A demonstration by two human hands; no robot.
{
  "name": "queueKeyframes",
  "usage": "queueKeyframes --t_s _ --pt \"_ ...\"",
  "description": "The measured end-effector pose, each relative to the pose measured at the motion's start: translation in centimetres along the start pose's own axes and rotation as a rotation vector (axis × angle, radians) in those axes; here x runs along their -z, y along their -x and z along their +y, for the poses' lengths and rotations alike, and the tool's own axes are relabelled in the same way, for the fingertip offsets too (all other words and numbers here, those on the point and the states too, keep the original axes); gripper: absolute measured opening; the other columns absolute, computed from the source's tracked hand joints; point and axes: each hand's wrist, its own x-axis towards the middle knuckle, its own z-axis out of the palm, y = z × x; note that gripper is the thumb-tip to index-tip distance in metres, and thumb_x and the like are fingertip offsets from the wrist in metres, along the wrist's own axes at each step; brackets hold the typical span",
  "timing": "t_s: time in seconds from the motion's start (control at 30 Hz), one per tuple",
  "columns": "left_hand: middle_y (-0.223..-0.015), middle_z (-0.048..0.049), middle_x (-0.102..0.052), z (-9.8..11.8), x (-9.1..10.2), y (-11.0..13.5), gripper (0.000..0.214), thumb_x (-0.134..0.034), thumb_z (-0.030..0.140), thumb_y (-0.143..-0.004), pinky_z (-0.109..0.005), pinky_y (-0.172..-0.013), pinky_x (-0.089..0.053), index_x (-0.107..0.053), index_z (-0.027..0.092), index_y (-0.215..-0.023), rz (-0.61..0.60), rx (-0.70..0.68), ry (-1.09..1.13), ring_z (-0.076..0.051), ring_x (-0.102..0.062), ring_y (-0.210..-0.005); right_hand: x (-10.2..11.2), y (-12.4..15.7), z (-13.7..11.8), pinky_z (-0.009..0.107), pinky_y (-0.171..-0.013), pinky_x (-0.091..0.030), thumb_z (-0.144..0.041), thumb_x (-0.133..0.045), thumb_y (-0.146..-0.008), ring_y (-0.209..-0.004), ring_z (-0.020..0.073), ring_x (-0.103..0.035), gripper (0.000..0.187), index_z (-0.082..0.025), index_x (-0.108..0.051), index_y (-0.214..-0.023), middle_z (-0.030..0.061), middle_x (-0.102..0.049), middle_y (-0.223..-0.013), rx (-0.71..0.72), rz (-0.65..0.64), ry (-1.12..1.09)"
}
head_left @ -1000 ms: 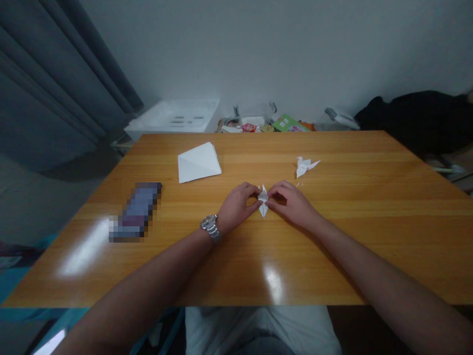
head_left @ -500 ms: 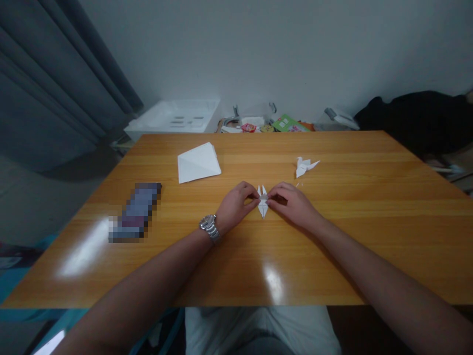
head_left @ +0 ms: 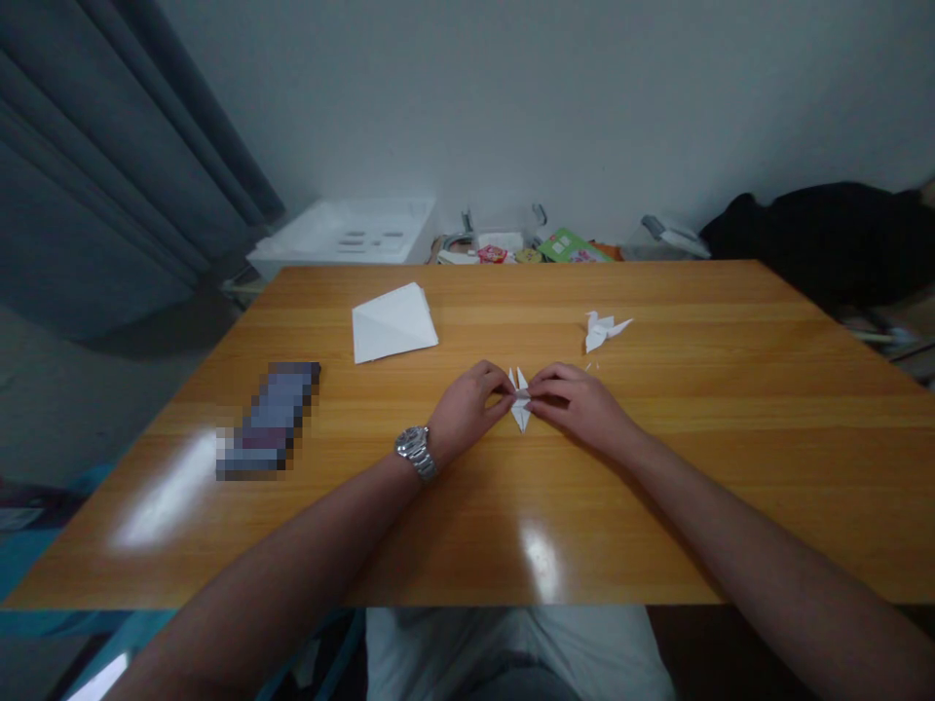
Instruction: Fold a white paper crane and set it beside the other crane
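Observation:
A small piece of folded white paper (head_left: 521, 415) is between my hands at the middle of the table, two narrow points facing away from me and one broader point toward me. My left hand (head_left: 468, 405) pinches its left side between thumb and fingers; a silver watch (head_left: 416, 452) is on that wrist. From the right, my right hand (head_left: 577, 400) pinches the opposite side. The fingertips partly hide the paper's middle. Beyond my right hand stands a finished white paper crane (head_left: 603, 330), with tiny paper scraps close by it.
White paper sheets (head_left: 394, 324) lie stacked at the back left of the wooden table (head_left: 620, 545). A blurred-out phone-like object (head_left: 272, 419) rests on the left. Behind the table are a white plastic tray (head_left: 351, 234), a green packet (head_left: 572, 245) and dark cloth (head_left: 825, 239).
The paper's middle, which showed as a small raised gap between my fingertips, now looks flatter and narrower. My hands have stayed in nearly the same place.

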Motion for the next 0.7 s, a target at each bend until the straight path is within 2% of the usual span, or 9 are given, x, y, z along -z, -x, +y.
queueKeyframes --t_s 0.3,0.5,0.7 --pt "-0.102 -0.0055 -0.064 0.3 0.2 0.1 0.012 -0.061 0.029 -0.095 -0.031 -0.086 -0.051 -0.066 0.019 -0.096 -0.06 -0.058 -0.121 -0.019 -0.062 -0.094 0.0 -0.1 0.1 0.039 -0.084 -0.055 -0.023 -0.068 -0.091 -0.095 0.0218 -0.066 0.013 -0.024 -0.078 -0.099 0.0079 -0.07 -0.104 0.048 0.01 -0.024" --pt "-0.104 -0.0054 -0.064 0.4 0.3 0.1 0.014 -0.059 0.031 -0.097 -0.031 -0.086 -0.051 -0.066 0.019 -0.098 -0.075 -0.054 -0.16 -0.019 -0.062 -0.095 0.2 -0.1 -0.7 0.04 -0.087 -0.056 -0.021 -0.066 -0.092 -0.098 0.0222 -0.068 0.017 -0.024 -0.076 -0.105 0.0081 -0.071 -0.108 0.025 -0.001 -0.052" --pt "-0.103 -0.0057 -0.065 0.6 0.3 0.1 0.017 -0.057 0.034 -0.098 -0.031 -0.085 -0.051 -0.067 0.02 -0.096 -0.075 -0.041 -0.161 -0.019 -0.063 -0.095 0.4 -0.1 -0.9 0.04 -0.088 -0.057 -0.021 -0.065 -0.092 -0.1 0.0225 -0.07 0.014 -0.024 -0.076 -0.101 0.0076 -0.074 -0.111 0.006 -0.033 -0.036"
